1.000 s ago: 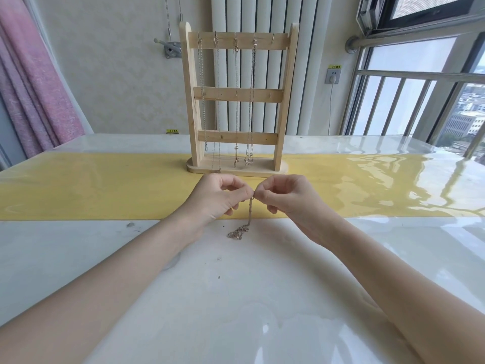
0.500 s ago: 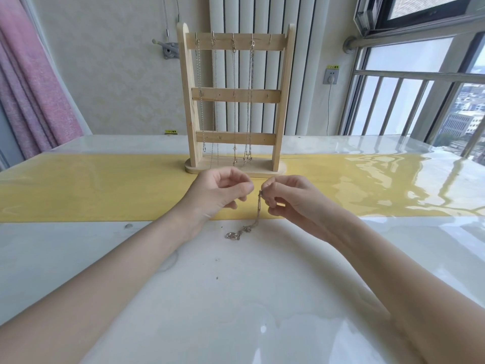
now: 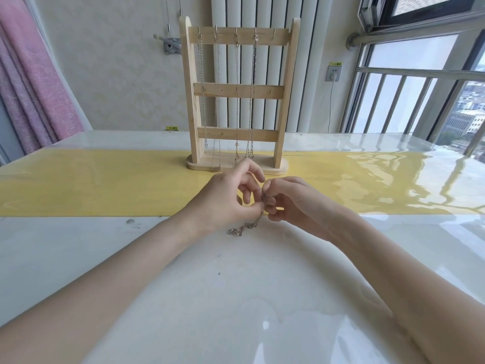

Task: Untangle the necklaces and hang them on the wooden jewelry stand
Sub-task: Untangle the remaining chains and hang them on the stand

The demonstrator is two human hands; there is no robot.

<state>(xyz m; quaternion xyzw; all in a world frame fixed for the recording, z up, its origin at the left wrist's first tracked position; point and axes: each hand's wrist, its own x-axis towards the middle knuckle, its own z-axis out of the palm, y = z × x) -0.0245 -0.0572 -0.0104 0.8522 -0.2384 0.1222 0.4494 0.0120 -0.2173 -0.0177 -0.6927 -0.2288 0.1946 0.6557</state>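
bright daylight – window point(image 3: 409, 95) right | table point(image 3: 393, 185) glare – edges bowed

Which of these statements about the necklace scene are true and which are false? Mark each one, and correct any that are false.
1. Both hands pinch the same chain. True: the left hand and right hand meet on it.
2. The wooden stand has fallen over. False: it stands upright on the yellow runner.
3. Every hook on the top bar carries a chain. False: the rightmost hook is bare.
4. The held chain's lower end lies on the white tabletop. True.
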